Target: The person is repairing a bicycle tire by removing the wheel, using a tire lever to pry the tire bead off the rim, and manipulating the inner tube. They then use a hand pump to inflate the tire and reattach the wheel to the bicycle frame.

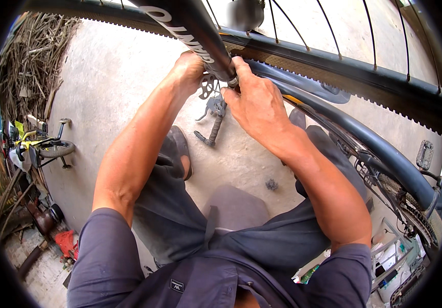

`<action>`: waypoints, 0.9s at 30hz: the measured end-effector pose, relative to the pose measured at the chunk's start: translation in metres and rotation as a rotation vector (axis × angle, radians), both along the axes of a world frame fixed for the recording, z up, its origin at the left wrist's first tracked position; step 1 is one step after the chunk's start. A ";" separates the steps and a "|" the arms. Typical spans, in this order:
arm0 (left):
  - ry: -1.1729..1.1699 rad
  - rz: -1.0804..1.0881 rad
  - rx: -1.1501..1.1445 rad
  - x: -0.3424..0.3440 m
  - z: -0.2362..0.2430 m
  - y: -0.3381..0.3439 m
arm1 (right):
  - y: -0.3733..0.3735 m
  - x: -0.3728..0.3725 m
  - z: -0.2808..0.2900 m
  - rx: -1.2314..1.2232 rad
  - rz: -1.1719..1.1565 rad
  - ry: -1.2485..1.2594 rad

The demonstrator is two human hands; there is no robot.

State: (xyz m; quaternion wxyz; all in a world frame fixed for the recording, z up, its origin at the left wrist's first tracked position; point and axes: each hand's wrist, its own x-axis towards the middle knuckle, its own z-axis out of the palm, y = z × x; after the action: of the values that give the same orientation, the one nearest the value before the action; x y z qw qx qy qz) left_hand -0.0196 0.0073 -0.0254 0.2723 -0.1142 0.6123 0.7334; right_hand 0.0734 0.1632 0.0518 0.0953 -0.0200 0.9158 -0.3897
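Note:
A thick black bicycle tube point(182, 28) with pale lettering slants down from the top to a metal ring at its end. My left hand point(189, 71) is closed against the tube's left side, and its fingertips are hidden behind it. From the right, my right hand point(262, 102) curls its index finger and thumb around the tube's lower end; anything small between them is covered. A disc with cutouts point(207, 86) shows just below my left hand. Lower down hangs a handlebar grip point(215, 128) with a brake lever point(203, 114).
A spoked wheel point(334, 59) with a knobby tyre crosses the top right. The blue bicycle frame point(369, 123) runs down the right to a pedal point(425, 154) and chain. At left lie a stick pile point(31, 61) and a small yellow bike point(38, 146). A dark clump point(271, 184) lies on the concrete.

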 end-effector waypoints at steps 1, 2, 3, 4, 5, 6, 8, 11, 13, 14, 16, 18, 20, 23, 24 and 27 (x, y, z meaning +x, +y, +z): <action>0.006 -0.004 -0.012 0.000 0.001 0.000 | 0.000 0.000 0.000 -0.003 0.001 -0.002; 0.015 0.013 0.021 -0.001 0.002 0.000 | 0.000 0.000 0.000 -0.010 -0.001 0.007; 0.025 0.031 0.056 -0.004 0.003 0.000 | 0.000 0.001 -0.001 -0.006 -0.009 0.002; 0.037 0.067 0.087 -0.005 0.004 0.000 | -0.001 0.001 -0.001 -0.001 -0.013 0.012; 0.045 0.066 0.097 -0.005 0.004 0.000 | -0.002 0.001 -0.001 0.009 -0.012 0.024; 0.051 0.082 0.105 -0.004 0.003 0.001 | -0.002 0.000 -0.001 0.011 -0.006 0.029; 0.025 0.079 0.119 -0.003 0.001 0.001 | -0.002 0.000 -0.001 0.018 0.006 0.032; 0.047 0.015 0.111 -0.004 -0.002 -0.002 | -0.001 0.000 0.000 0.013 0.026 0.039; 0.044 0.024 0.099 -0.005 -0.004 -0.002 | -0.002 0.000 -0.001 -0.006 0.015 0.026; 0.043 0.038 0.086 -0.007 -0.005 -0.002 | -0.003 0.000 -0.001 -0.020 0.016 0.030; 0.036 0.062 0.061 -0.007 -0.005 -0.002 | -0.004 -0.001 -0.002 -0.034 0.016 0.026; 0.016 0.061 0.088 -0.007 -0.003 -0.001 | -0.004 -0.001 -0.003 -0.031 0.016 0.008; 0.031 0.063 0.053 -0.005 -0.002 -0.001 | -0.005 -0.001 -0.004 -0.020 0.024 0.003; 0.092 0.022 -0.030 -0.005 -0.002 0.001 | -0.005 -0.001 -0.005 -0.014 0.027 -0.005; 0.109 0.017 -0.048 -0.005 -0.003 0.000 | -0.005 -0.001 -0.005 -0.019 0.027 0.001; 0.190 -0.020 -0.124 -0.005 -0.009 -0.004 | -0.006 -0.001 -0.005 0.000 0.022 0.004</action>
State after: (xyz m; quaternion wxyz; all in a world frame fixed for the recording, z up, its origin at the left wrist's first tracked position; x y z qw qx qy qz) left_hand -0.0241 0.0033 -0.0344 0.2130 -0.0547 0.6806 0.6989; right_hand 0.0728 0.1573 0.0467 0.0980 -0.0309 0.9157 -0.3885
